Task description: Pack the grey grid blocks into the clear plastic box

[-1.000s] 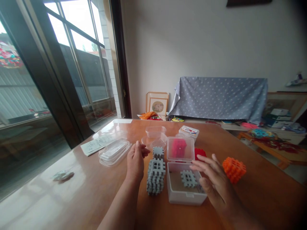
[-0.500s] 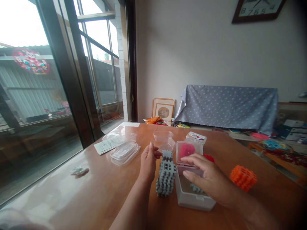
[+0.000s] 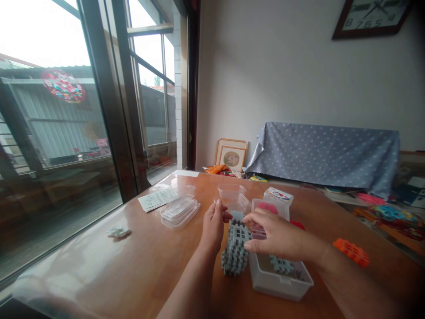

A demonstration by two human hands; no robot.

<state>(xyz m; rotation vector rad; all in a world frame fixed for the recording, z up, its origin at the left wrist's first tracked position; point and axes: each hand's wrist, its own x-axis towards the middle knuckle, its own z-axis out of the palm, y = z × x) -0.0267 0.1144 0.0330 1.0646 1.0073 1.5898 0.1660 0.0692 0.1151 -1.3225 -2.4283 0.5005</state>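
A stack of grey interlocking plastic building blocks (image 3: 235, 254) stands in front of me, with a window-shaped piece (image 3: 241, 233) on its near upper face. At its upper left, my left hand (image 3: 214, 226) is closed, thumb up, with curled fingertips against the far end piece. My right hand (image 3: 277, 232) reaches over from the right; its fingertips meet the top of the stack and its thumb lies along the right side. The exact contact under the fingers is partly hidden. Below the right hand, a clear plastic box (image 3: 280, 285) holds loose grey blocks (image 3: 281, 264).
Behind the box, its raised lid (image 3: 282, 208) stands near red blocks (image 3: 298, 224). Orange blocks (image 3: 352, 251) lie to the right. Clear containers (image 3: 179, 212), a paper sheet (image 3: 154, 200) and a small pale bundle (image 3: 118, 231) lie on the left of the table (image 3: 149, 270).
My right hand has moved left from over the box to the grey stack, its fingers now touching it. My left hand stays at the stack's far end. The view has shifted slightly left.
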